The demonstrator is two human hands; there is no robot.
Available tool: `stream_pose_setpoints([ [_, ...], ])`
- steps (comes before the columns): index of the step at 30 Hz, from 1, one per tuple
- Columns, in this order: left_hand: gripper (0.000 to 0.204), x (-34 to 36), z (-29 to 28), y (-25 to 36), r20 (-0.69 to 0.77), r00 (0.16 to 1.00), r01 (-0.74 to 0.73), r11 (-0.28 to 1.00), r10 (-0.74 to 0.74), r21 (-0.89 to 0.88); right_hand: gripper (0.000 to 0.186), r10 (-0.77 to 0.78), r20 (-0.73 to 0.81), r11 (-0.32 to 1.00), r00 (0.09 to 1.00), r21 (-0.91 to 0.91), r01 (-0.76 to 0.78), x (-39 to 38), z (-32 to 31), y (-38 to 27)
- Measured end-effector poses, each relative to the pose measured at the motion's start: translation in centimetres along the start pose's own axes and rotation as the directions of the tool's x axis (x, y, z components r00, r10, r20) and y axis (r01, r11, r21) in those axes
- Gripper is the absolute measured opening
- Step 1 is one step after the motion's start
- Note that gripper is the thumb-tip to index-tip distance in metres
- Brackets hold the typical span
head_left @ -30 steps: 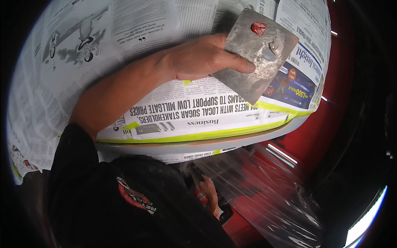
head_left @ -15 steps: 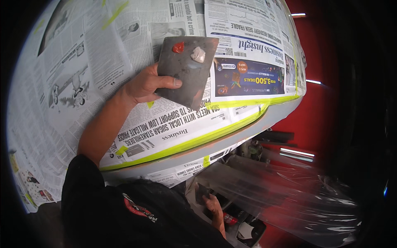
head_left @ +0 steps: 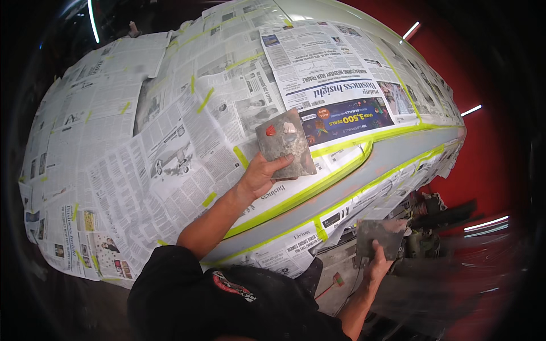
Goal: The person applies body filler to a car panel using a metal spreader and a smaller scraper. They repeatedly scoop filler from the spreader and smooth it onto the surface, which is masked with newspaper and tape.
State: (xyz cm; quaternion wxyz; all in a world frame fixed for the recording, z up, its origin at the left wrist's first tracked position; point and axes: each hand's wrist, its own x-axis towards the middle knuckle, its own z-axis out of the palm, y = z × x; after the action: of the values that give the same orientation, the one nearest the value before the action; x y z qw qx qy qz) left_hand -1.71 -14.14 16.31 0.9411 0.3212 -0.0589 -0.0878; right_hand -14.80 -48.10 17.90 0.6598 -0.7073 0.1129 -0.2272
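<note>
My left hand (head_left: 263,176) grips a scuffed grey metal plate (head_left: 291,154) over the newspaper-covered curved body (head_left: 176,142). On the plate sit a red paste dollop (head_left: 270,130) and a pale beige one (head_left: 289,129). Lower right, my right hand (head_left: 378,264) is closed on a second flat grey plate (head_left: 382,233), thumb across its face, beside the body's lower edge. Between and beyond them runs a bare grey strip (head_left: 398,162) with orange patches, bordered by yellow tape (head_left: 345,171).
Newspaper and tape cover most of the vehicle-like body. A red wall (head_left: 495,170) with light tubes (head_left: 486,227) stands at the right. Dark clutter (head_left: 426,207) and some translucent sheeting (head_left: 455,301) lie below the body's right side; another light tube (head_left: 93,23) shines upper left.
The view has widened over the body. My left plate now appears lower in view. My right hand has risen from low beside my shirt to the lower right, bringing its plate into clear sight.
</note>
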Motion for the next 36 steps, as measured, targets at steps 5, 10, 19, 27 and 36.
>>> stream_pose_setpoints([
  [5,0.042,-5.2,5.3,-4.3,-0.032,0.999,0.026,0.993,-0.030,-0.115,0.046,-0.020,0.134,0.921,0.991,0.388,-0.034,-0.5,5.9,-1.6],
  [10,0.040,-6.5,7.3,-7.2,-0.107,0.990,-0.096,0.995,0.093,-0.026,0.049,0.032,0.225,0.852,0.974,0.504,-0.145,-3.0,8.1,-0.6],
  [19,0.034,-6.5,6.7,-8.8,-0.017,0.992,-0.105,0.902,0.123,0.420,0.036,0.035,0.406,0.958,0.913,0.247,-0.147,-3.2,4.3,-1.8],
  [27,0.036,-7.4,9.3,-6.3,0.095,0.995,-0.067,0.763,0.007,0.643,0.034,0.087,0.617,0.992,0.782,0.022,-0.128,-4.7,2.1,-2.1],
  [36,0.032,-7.0,11.7,-7.3,0.212,0.975,-0.111,0.678,-0.068,0.726,0.033,0.154,0.650,0.988,0.744,-0.107,-0.110,-5.6,-0.5,-3.6],
])
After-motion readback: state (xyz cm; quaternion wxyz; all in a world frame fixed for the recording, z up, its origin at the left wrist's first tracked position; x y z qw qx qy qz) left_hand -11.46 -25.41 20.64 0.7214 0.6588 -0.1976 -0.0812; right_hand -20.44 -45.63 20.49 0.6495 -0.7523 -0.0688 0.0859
